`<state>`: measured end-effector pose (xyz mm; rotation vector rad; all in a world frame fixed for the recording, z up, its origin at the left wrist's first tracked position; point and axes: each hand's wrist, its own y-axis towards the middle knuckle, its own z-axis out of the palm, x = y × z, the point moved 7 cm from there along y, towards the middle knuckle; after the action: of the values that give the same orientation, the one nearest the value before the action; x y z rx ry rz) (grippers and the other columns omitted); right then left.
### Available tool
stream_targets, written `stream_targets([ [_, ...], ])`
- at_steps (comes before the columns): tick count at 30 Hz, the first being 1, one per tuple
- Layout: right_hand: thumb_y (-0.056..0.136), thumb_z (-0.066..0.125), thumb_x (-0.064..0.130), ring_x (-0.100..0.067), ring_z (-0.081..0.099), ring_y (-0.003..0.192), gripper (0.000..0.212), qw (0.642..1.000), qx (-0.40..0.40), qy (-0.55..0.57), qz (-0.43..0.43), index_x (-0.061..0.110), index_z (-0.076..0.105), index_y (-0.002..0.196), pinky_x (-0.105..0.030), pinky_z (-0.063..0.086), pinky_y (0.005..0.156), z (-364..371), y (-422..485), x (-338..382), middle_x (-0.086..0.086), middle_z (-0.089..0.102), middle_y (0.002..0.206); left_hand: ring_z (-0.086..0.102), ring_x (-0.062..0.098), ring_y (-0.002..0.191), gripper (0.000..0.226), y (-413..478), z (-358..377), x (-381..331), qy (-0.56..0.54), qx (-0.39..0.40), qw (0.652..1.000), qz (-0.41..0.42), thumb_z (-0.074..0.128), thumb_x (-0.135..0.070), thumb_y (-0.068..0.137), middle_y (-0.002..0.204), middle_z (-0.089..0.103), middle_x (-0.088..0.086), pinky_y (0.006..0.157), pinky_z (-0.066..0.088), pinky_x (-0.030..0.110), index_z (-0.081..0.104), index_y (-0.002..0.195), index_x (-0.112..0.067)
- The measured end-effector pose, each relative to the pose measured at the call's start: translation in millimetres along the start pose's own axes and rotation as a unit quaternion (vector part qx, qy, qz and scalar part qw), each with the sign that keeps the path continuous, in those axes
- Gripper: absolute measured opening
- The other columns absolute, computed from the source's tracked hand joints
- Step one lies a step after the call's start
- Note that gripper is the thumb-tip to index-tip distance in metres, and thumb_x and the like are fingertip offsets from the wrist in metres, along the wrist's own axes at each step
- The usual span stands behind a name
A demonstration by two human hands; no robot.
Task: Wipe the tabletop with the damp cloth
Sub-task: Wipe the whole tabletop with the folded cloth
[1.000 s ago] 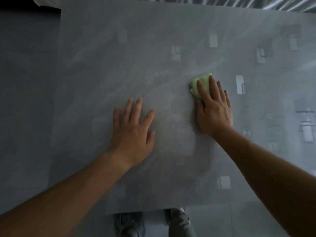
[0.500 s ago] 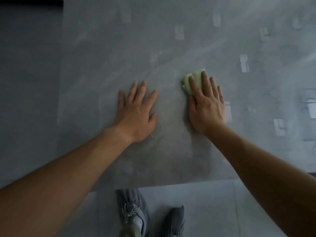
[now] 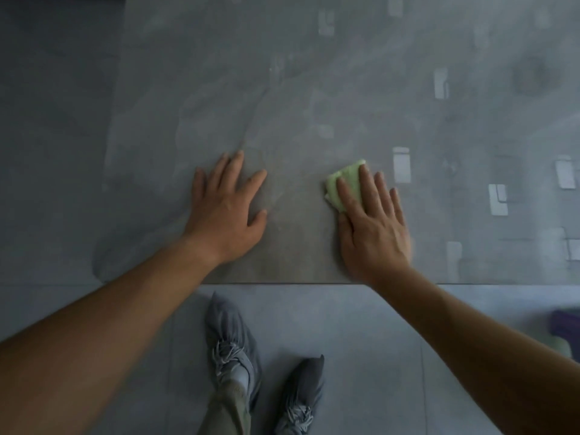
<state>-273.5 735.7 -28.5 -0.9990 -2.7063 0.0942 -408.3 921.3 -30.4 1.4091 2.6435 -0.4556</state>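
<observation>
Right hand (image 3: 373,227) presses flat, fingers extended, pinning the damp cloth (image 3: 345,183) against the tabletop (image 3: 282,89); no clench, cloth held by downward pressure only. Left hand (image 3: 227,208) is empty, splayed flat as a brace. Cloth lies under the index and middle fingertips, its far and left edges exposed, near the table's front edge. Judgement: keep pressure even, overlap strokes, and avoid letting the cloth slip from under the fingers.
</observation>
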Motion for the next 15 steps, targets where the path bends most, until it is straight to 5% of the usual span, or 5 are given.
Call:
stream_targets([
  [3, 0.104, 0.035, 0.041, -0.032, 0.007, 0.154, 0.055, 0.991, 0.026, -0.020, -0.133, 0.035, 0.023, 0.157, -0.048, 0.005, 0.125, 15.7, -22.0, 37.2, -0.006, 0.011, 0.167, 0.021, 0.032, 0.147, 0.070, 3.6, -5.2, 3.1, 0.011, 0.005, 1.000, -0.004, 0.043, -0.052, 0.078, 0.161, 0.022, 0.011, 0.115, 0.018, 0.057, 0.043, 0.144, -0.031],
  [5, 0.104, 0.034, 0.041, -0.031, 0.009, 0.154, 0.054, 0.989, 0.020, -0.023, -0.144, 0.037, 0.024, 0.157, -0.048, 0.005, 0.125, 13.5, -17.5, 30.2, -0.003, 0.013, 0.167, 0.020, 0.031, 0.147, 0.069, 4.4, -5.4, 4.1, 0.010, 0.012, 1.000, -0.003, 0.040, -0.053, 0.078, 0.161, 0.021, 0.010, 0.116, 0.018, 0.055, 0.041, 0.145, -0.034],
  [11, 0.101, 0.028, 0.043, -0.030, 0.001, 0.155, 0.059, 0.992, -0.027, 0.016, 0.125, 0.038, 0.016, 0.158, -0.048, 0.003, 0.125, 6.3, -20.8, -5.7, -0.003, 0.004, 0.168, 0.010, 0.026, 0.149, 0.061, 4.3, -3.8, 8.4, 0.009, 0.030, 0.999, 0.007, 0.049, -0.048, 0.091, 0.164, 0.011, 0.004, 0.119, 0.010, 0.048, 0.032, 0.148, -0.041],
  [15, 0.102, 0.032, 0.041, -0.033, 0.002, 0.154, 0.057, 0.999, 0.012, 0.003, -0.048, 0.034, 0.020, 0.158, -0.051, 0.004, 0.125, 28.0, -44.0, 84.1, -0.006, 0.007, 0.168, 0.020, 0.025, 0.146, 0.058, 7.2, -13.6, 14.2, -0.039, 0.017, 0.999, 0.019, 0.049, -0.035, 0.094, 0.162, 0.021, 0.000, 0.114, 0.018, 0.046, 0.032, 0.150, -0.037],
])
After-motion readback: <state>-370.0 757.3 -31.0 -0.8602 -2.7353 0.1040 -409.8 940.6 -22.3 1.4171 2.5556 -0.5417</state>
